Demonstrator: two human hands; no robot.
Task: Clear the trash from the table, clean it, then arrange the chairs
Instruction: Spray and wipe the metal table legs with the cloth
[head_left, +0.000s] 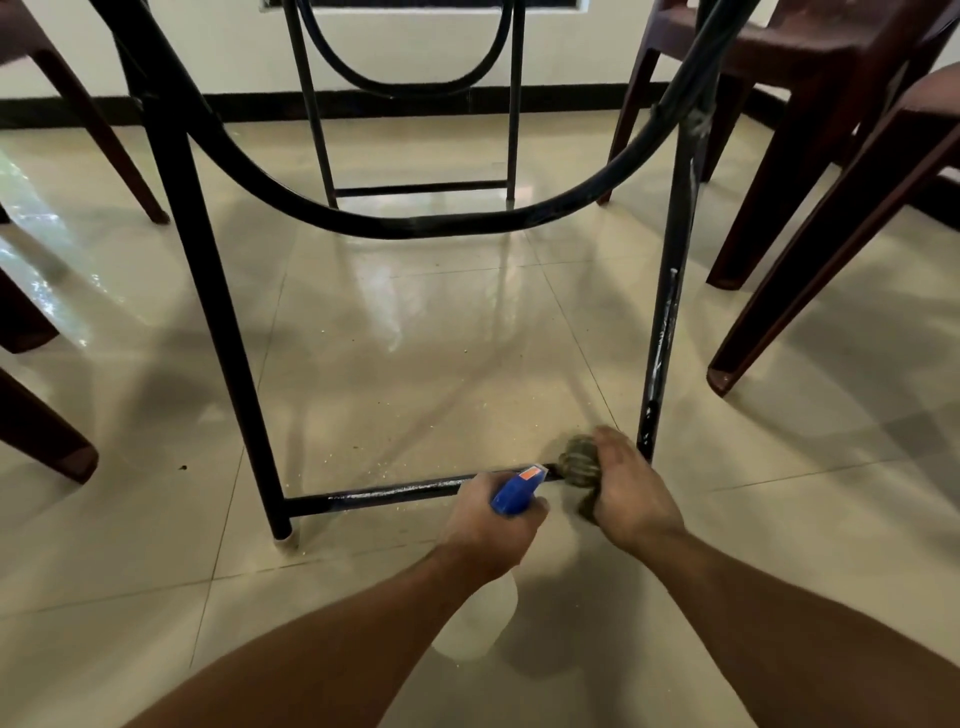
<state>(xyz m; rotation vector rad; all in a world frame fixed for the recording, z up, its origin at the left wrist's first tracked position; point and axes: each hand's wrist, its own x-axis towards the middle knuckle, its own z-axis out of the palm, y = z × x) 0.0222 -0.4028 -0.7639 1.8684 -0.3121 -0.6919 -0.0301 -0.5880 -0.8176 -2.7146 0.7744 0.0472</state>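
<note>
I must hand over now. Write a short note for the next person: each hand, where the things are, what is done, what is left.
Left hand: grips the spray bottle, nozzle toward the table's lower crossbar.
Right hand: holds the cloth against that bar, near the leg on the right.
Done: unknown, the tabletop is out of view.
Left: wipe the rest of the bar; crumbs on the floor; the chairs probably need arranging.

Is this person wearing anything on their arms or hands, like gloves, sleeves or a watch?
No. The left forearm and right forearm are bare, with no sleeve edge in view. The left hand and right hand are ungloved, and no watch, bracelet or ring shows.
</note>
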